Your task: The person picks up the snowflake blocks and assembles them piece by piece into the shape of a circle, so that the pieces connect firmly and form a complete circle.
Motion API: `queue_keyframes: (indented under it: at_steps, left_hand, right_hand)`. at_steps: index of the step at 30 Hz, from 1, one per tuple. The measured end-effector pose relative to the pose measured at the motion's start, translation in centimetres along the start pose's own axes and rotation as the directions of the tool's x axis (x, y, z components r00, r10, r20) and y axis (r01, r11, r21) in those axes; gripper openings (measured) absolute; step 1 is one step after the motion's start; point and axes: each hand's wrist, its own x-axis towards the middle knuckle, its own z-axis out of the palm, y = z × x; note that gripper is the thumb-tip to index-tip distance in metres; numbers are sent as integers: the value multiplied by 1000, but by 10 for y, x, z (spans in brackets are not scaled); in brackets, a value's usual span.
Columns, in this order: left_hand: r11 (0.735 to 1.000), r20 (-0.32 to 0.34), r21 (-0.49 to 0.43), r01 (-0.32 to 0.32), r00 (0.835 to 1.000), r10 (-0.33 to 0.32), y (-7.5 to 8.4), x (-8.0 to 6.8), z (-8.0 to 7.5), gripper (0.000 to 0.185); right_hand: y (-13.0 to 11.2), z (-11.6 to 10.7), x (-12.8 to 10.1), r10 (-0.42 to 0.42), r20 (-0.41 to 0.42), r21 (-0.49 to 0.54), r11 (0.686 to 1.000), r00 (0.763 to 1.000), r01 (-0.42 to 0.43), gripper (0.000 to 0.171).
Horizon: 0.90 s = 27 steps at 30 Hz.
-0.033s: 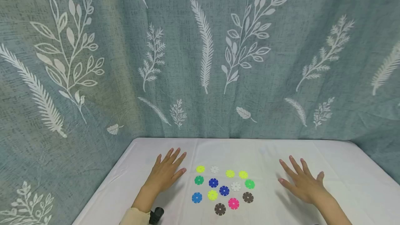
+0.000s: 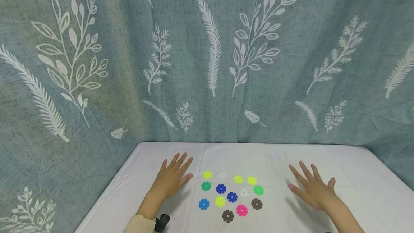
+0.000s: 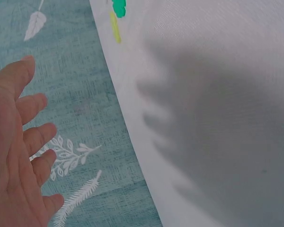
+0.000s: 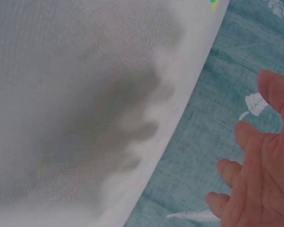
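Several flat notched plastic discs lie spread on the white tabletop between my two hands. Among them are a light blue disc (image 2: 203,204), a pink disc (image 2: 241,210), a bright green disc (image 2: 258,190) and a white disc (image 2: 244,192). My left hand (image 2: 170,179) hovers left of the discs, fingers spread and palm down, its shadow falling on the cloth. To their right, my right hand (image 2: 315,190) is held the same way, also casting a shadow. Neither hand holds anything. In the left wrist view, a green disc (image 3: 119,8) shows at the top edge, beyond the left hand (image 3: 19,151).
A white cloth (image 2: 278,161) covers the table. Behind and beside it hangs a blue-green curtain (image 2: 187,64) with white leaf prints, meeting the table's back edge. A black strap device (image 2: 162,222) sits at my left wrist.
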Motion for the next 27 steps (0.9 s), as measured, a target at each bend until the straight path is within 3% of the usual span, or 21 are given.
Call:
queue_keyframes:
  at_steps: [13,20,24,27]
  left_hand:
    - [1000,15,-11,11,1000,-10,-3,-3,-4,51]
    - [998,49,-64,-4,999,7,3,-2,-1,51]
    - [996,46,-59,-71,996,74,10,-1,3,42]
    - [986,58,-126,-105,992,113,17,5,5,29]
  right_hand:
    - [-7,0,1,-34,-39,12,999,999,34,68]
    - [-17,0,3,-43,-37,-21,999,998,43,68]
    - [-35,1,11,-141,-108,-130,983,984,127,60]
    - [-59,2,22,-224,-145,-202,960,964,193,40]
